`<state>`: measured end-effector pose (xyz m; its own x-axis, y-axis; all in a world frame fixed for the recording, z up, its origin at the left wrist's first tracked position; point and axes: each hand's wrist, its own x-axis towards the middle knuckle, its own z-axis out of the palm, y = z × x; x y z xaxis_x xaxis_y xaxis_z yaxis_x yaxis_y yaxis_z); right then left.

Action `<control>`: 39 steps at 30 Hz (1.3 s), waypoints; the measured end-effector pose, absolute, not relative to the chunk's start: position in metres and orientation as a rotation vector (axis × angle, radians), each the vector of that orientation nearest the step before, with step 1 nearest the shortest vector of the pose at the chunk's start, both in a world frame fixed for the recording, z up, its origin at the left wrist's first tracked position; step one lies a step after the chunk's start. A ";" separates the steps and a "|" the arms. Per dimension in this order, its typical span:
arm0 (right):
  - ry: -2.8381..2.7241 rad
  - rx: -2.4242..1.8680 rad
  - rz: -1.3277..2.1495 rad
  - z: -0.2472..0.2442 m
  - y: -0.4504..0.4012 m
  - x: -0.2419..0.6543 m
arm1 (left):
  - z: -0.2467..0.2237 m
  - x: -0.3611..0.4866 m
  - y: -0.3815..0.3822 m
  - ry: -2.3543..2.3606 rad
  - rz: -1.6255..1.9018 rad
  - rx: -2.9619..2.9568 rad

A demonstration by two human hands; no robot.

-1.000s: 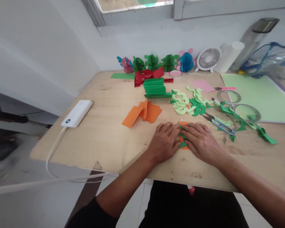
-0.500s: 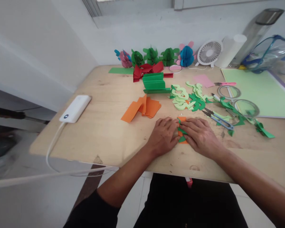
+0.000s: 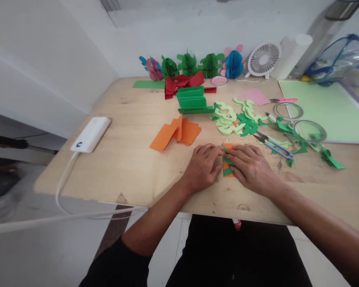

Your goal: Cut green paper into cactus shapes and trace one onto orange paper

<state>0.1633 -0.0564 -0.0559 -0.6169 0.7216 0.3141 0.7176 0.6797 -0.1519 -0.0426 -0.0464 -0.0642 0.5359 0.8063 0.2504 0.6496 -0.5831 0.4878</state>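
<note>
An orange paper strip (image 3: 225, 164) lies flat on the table in front of me, with a wavy green paper cut-out (image 3: 227, 172) on top of it. My right hand (image 3: 249, 169) rests over the strip's right side, fingers stretched flat and pressing the cut-out down. To the left, my left hand (image 3: 201, 168) lies on the table with its fingers apart and slightly bent. Its fingertips touch or nearly touch the strip's upper left edge. Part of the strip and the cut-out is hidden under my right fingers.
Beyond my hands are folded orange paper (image 3: 175, 133), folded green paper (image 3: 192, 99), red paper (image 3: 184, 83) and curly light-green cut-outs (image 3: 225, 115). Thread snips (image 3: 275, 146) and tape rolls (image 3: 309, 130) lie right. A small fan (image 3: 263, 59) stands behind; a power bank (image 3: 91, 134) lies left.
My left hand has drawn slightly left off the strip, so more of the orange and green paper shows. My right hand stays pressed on it. The view has tilted down slightly.
</note>
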 end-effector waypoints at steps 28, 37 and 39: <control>-2.544 -1.146 0.031 -0.056 -0.056 0.163 | -0.060 -0.041 -0.048 1.186 0.596 2.473; -2.559 -1.155 0.051 -0.055 -0.055 0.163 | -0.059 -0.042 -0.048 1.163 0.567 2.480; -2.557 -1.159 0.049 -0.055 -0.055 0.163 | -0.059 -0.042 -0.048 1.166 0.567 2.475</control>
<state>0.1627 -0.0554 -0.0552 -0.6136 0.7369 0.2838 0.7254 0.6680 -0.1661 -0.0419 -0.0483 -0.0588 0.5824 0.7861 0.2069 0.6478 -0.6027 0.4659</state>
